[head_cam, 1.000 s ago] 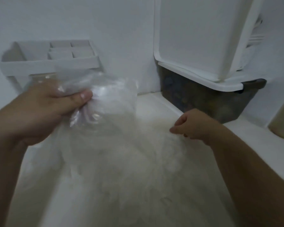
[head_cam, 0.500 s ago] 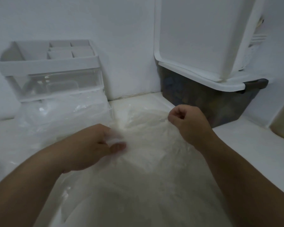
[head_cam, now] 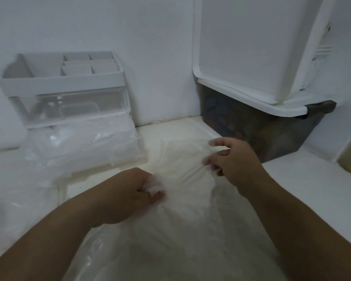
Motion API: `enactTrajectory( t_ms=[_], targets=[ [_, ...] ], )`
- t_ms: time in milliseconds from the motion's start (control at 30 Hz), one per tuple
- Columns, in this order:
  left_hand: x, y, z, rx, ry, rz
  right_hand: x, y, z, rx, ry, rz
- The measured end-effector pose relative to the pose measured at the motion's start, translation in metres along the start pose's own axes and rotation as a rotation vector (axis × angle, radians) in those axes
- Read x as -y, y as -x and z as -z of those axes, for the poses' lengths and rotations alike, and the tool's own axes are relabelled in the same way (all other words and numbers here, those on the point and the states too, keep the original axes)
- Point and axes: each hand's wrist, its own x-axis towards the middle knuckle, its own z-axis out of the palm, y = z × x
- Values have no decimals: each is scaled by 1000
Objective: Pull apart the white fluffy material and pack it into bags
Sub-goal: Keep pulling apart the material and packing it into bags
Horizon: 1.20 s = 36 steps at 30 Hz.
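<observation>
Head view: left hand (head_cam: 126, 196) pinches white fluffy material (head_cam: 180, 230); right hand (head_cam: 236, 165) grip blurred, cannot tell.

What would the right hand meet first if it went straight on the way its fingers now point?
The right hand points leftward over the white fluffy material. Going on, it would likely first reach the pile of clear bags in front of the drawer organiser, though depth is hard to judge.
</observation>
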Motion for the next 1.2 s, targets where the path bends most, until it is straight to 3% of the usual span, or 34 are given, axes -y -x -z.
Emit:
enactTrajectory(
  t_ms=[100, 167, 267, 300, 400, 500, 600, 767, 867, 1033, 1200],
  targets=[
    [-2, 0, 0, 2, -12, -18, 9, 5, 3, 85, -380, -213],
    [-4, 1, -1, 7, -15, -33, 10, 8, 2, 132, -385, -272],
    [-3, 1, -1, 9, 7, -12, 0, 9, -5, 129, 70, -125],
    [-3, 1, -1, 10, 18, -6, -3, 8, -8, 96, 116, -87],
    [-4, 1, -1, 19, 39, -5, -4, 3, -7, 44, -66, -48],
    [-6, 3, -1, 20, 38, 20, -2, 0, -1, 95, -379, -117],
    [-14, 8, 8, -21, 63, 5, 5, 4, 0, 148, -476, -94],
    [-38, 26, 34, -418, 257, -141, 34, 11, 9, 192, -615, 48],
    [-46, 34, 43, -568, 367, -177, 65, 18, 19, 269, -671, 151],
    [-49, 39, 52, -514, 395, -265, 111, 24, 28, 408, -718, 304],
    [-47, 38, 51, -457, 466, -338, 119, 24, 14, 502, -690, 308]
  ],
)
